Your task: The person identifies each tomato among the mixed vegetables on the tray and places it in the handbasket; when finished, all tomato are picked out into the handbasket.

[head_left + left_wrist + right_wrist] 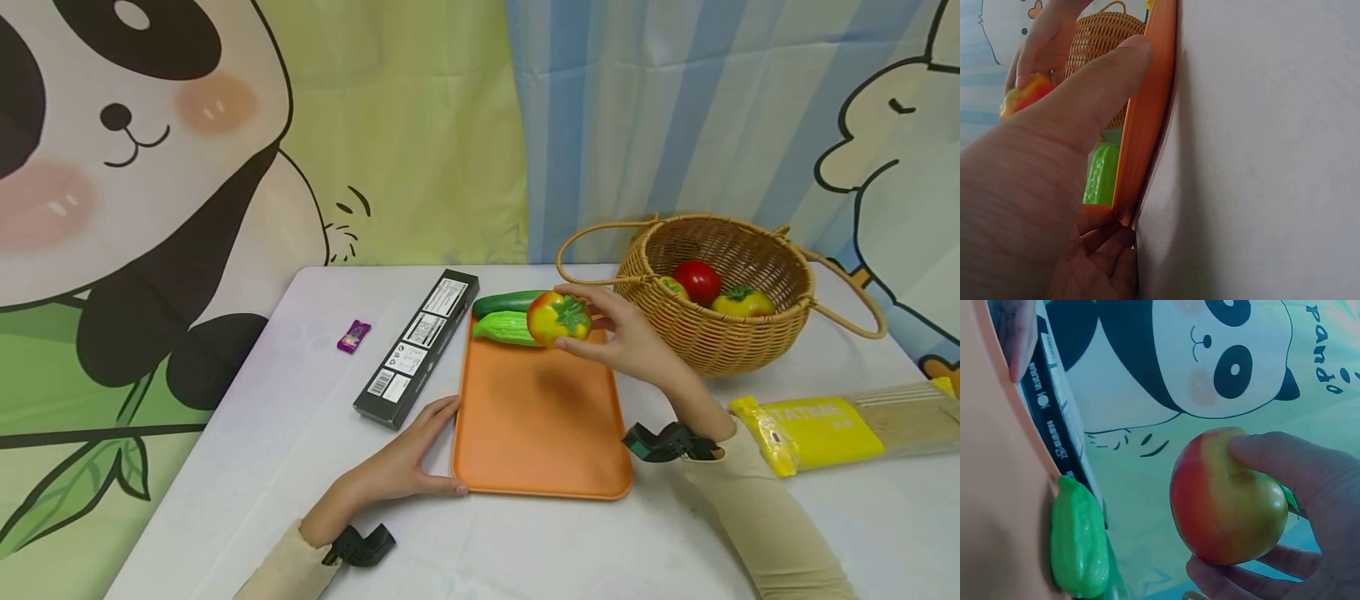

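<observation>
My right hand (626, 337) holds a red-and-yellow toy tomato (551, 319) with a green leafy top above the far part of an orange tray (542, 425). In the right wrist view the thumb lies on one side of the tomato (1225, 500), with fingers on the other. My left hand (397, 458) is spread at the tray's near left corner, its thumb by the front edge and fingertips at the left side. On the tray's far end lie a light green ridged vegetable (504, 327) and a dark green cucumber (506, 302), both partly hidden by the tomato.
Right of the tray stands a wicker basket (720, 346) with a red tomato (697, 282) and yellowish ones inside. A yellow noodle packet (825, 433) lies at the right. Left of the tray are a long black box (417, 350) and a small purple packet (353, 336).
</observation>
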`<state>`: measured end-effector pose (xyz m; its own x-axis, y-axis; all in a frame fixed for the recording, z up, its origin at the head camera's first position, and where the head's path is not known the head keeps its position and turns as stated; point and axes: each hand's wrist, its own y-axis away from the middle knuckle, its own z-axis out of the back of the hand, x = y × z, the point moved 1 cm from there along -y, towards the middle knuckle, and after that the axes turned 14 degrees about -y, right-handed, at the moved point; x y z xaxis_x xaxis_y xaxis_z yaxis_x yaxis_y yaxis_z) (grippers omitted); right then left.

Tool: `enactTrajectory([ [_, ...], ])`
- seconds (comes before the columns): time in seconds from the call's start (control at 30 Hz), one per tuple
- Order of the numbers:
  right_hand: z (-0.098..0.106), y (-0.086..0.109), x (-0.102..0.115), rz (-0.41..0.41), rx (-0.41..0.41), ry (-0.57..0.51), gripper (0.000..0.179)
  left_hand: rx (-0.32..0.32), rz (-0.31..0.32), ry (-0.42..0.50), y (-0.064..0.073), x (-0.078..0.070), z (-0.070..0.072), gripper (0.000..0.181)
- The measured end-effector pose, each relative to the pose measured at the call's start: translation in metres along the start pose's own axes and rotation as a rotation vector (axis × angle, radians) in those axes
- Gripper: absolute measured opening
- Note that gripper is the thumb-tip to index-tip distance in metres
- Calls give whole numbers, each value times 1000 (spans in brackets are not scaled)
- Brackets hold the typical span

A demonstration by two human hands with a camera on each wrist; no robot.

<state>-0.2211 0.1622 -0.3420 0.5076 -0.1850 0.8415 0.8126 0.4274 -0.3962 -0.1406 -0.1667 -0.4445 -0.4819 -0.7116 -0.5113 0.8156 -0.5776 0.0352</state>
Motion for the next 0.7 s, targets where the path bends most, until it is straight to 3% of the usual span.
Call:
enactTrajectory([
  [0.7,35,7,7,-1,-137,-6,65,-4,-4,-7,0,0,0,115],
])
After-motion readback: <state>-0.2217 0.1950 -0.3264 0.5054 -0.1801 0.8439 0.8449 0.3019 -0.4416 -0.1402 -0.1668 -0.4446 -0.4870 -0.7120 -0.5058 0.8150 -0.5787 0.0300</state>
